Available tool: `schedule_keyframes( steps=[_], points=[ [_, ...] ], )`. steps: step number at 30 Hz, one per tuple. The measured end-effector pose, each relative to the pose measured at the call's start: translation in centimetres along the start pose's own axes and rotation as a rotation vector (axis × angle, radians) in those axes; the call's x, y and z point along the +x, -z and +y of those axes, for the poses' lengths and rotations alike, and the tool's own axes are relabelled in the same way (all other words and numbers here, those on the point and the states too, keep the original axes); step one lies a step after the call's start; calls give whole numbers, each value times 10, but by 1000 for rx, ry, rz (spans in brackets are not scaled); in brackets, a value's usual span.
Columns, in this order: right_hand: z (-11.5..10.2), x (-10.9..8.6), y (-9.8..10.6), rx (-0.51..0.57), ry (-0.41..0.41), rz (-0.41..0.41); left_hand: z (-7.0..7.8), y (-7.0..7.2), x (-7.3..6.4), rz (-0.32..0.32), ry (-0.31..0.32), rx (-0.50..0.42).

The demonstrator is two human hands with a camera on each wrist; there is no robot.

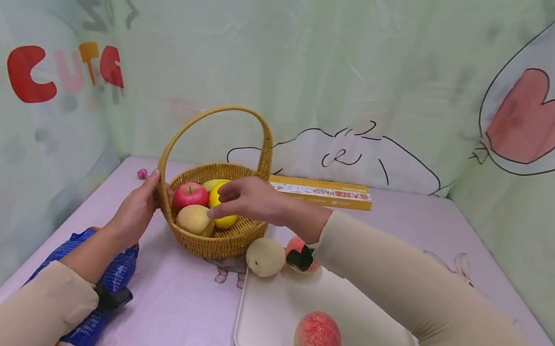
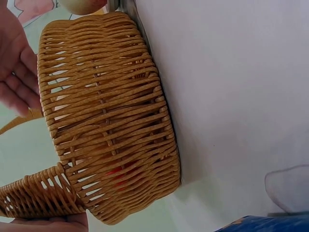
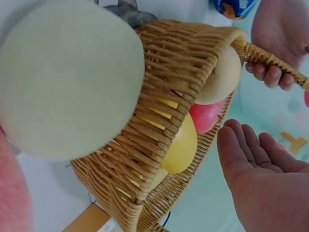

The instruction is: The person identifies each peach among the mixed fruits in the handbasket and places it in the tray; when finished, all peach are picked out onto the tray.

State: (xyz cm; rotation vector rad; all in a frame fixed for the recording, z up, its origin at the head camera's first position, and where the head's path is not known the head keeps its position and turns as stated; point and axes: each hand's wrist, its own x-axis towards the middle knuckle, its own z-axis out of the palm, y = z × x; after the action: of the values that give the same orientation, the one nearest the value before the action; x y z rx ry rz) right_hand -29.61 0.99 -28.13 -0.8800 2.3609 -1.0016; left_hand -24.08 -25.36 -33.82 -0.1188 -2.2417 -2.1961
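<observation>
A wicker basket (image 1: 222, 247) with a tall arched handle (image 1: 222, 108) stands at the left of the table. My left hand (image 1: 135, 208) grips the handle near its left base; the right wrist view shows its fingers curled round it. In the basket lie a red apple (image 1: 191, 197), a pale yellow round fruit (image 1: 195, 219) and a bright yellow fruit (image 3: 181, 147), with another yellowish fruit partly hidden behind. Over the basket is my right hand (image 1: 251, 198), its fingers loosely extended and holding nothing. In the right wrist view it appears apart from the fruit.
A cream tray (image 1: 366, 332) lies to the right, bearing a red-speckled peach (image 1: 318, 340), a pale round fruit (image 1: 265, 257) at its corner and another peach (image 1: 297, 245) partly behind my right sleeve. Behind stands a pasta box (image 1: 326, 193). A blue bag (image 1: 92, 313) lies under my left forearm.
</observation>
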Motion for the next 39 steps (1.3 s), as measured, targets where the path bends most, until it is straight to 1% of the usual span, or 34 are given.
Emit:
schedule_keyframes(
  steps=[5, 9, 12, 20, 23, 28, 31, 35, 39],
  points=[
    [-4, 15, 0, -38, -13, -17, 0, 1, 0, 16, 0, 3],
    [-3, 25, -1, -33, -33, -23, 0, -1, 2, 25, 3, 1],
    [-1, 33, -5, -41, -31, -42, -1, -1, 4, 28, 5, 9],
    [-9, 53, -13, -181, -16, -93, -2, 2, 5, 53, 6, 24],
    [-9, 60, -17, -220, -16, -104, -4, 0, 6, 50, 4, 21],
    [-3, 68, -25, -250, -35, -113, -7, -2, 8, 35, 5, 17],
    [-2, 74, -30, -263, -34, -132, -8, -3, 7, 39, 8, 10],
    [-4, 82, -32, -314, -23, -164, -6, -2, 7, 41, 14, 12],
    [-8, 89, -32, -360, -24, -189, -5, 0, 8, 56, 18, 16]
  ],
)
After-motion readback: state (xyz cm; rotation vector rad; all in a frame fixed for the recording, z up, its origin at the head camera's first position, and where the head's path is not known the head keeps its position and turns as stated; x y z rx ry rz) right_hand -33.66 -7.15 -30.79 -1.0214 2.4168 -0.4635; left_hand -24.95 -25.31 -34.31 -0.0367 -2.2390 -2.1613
